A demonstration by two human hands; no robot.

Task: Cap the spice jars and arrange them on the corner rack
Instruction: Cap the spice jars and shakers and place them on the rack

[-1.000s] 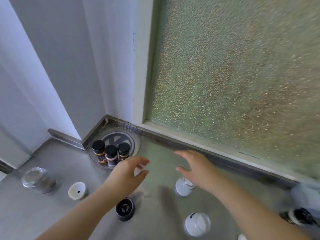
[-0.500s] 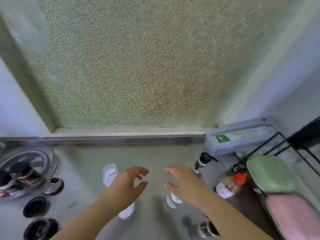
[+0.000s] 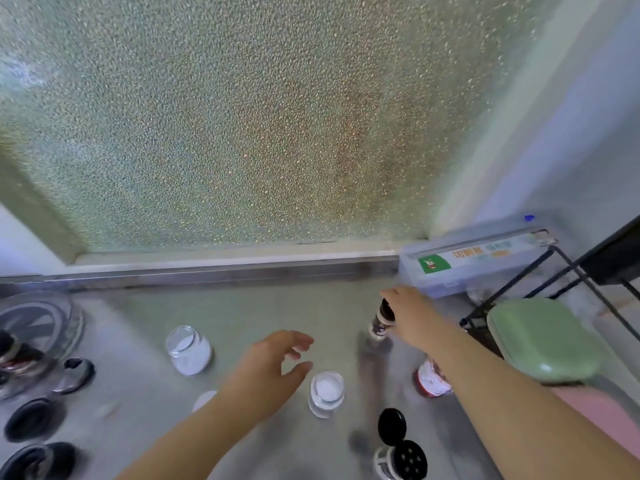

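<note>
My right hand (image 3: 414,315) grips a small dark spice jar (image 3: 382,318) with a black cap near the back right of the steel counter. My left hand (image 3: 268,372) hovers open, fingers loosely curved, just left of a small uncapped jar of white powder (image 3: 326,391). A larger uncapped jar of white powder (image 3: 188,351) stands further left. A jar with its black flip lid open (image 3: 398,448) sits at the front. A red-labelled jar (image 3: 433,381) lies partly under my right forearm. The round metal corner rack (image 3: 41,323) is at the left edge, holding blurred dark jars (image 3: 15,355).
Loose black lids (image 3: 34,419) lie at the front left, and a white lid (image 3: 204,398) peeks from behind my left wrist. A pale wrap box (image 3: 478,265), a black wire stand (image 3: 512,289), a green container (image 3: 543,341) and a pink item (image 3: 609,420) crowd the right. Frosted glass rises behind.
The view swung right, away from the corner rack. My right hand reached right and back and took hold of the dark black-capped jar. My left hand stayed open over the counter.
</note>
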